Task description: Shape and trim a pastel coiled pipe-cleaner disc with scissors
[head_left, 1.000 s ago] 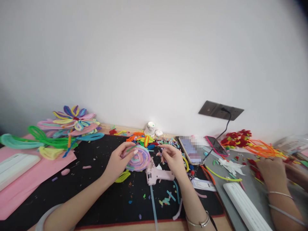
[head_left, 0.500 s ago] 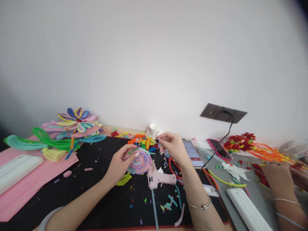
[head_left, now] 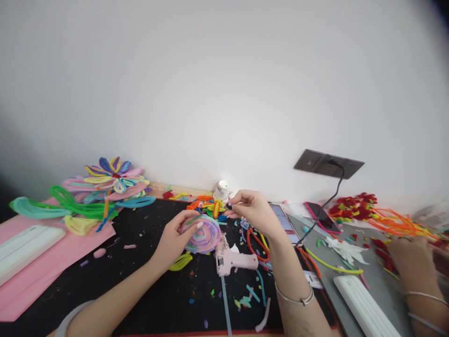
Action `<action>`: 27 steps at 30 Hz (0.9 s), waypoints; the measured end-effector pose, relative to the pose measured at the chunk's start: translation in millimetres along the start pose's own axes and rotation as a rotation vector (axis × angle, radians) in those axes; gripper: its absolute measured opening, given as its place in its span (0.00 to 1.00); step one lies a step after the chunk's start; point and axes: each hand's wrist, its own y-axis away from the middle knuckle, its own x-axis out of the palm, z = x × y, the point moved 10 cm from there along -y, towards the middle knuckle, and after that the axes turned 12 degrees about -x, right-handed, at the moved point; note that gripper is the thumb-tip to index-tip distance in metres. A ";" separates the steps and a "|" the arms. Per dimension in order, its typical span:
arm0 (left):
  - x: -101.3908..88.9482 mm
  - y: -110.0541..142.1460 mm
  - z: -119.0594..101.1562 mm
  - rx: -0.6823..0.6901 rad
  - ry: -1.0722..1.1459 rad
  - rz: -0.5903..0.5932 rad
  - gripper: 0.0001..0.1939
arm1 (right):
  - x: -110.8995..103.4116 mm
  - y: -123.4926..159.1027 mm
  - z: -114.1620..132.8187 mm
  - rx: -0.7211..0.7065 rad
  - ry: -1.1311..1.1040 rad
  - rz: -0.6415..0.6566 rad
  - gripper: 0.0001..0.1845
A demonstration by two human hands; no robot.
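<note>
My left hand grips a flat spiral disc of pastel pipe cleaners just above the black mat. My right hand hovers over a pile of coloured pipe-cleaner pieces, fingers pinched together at the pile's right edge; what they hold is too small to make out. A pink glue gun lies on the mat under the disc, between my two hands.
A big pipe-cleaner flower and green loops lie at the left on pink paper. Two phones sit right of my hand. Another person's hand works at the far right among red and orange pieces. White cases lie at both sides.
My right hand has lifted from beside the disc and moved up and back to the pile of pieces. The left hand keeps hold of the disc.
</note>
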 end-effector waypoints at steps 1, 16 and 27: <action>-0.1 -0.3 0.6 -0.005 0.004 0.001 0.13 | 0.8 -1.8 1.0 0.004 0.019 0.020 0.03; -2.4 0.2 -0.8 -0.010 0.002 -0.019 0.12 | 24.1 -3.7 -2.8 0.000 0.195 0.407 0.04; -1.8 1.9 -4.7 0.008 -0.070 -0.016 0.12 | 31.3 -4.2 -7.6 -0.041 0.195 0.508 0.04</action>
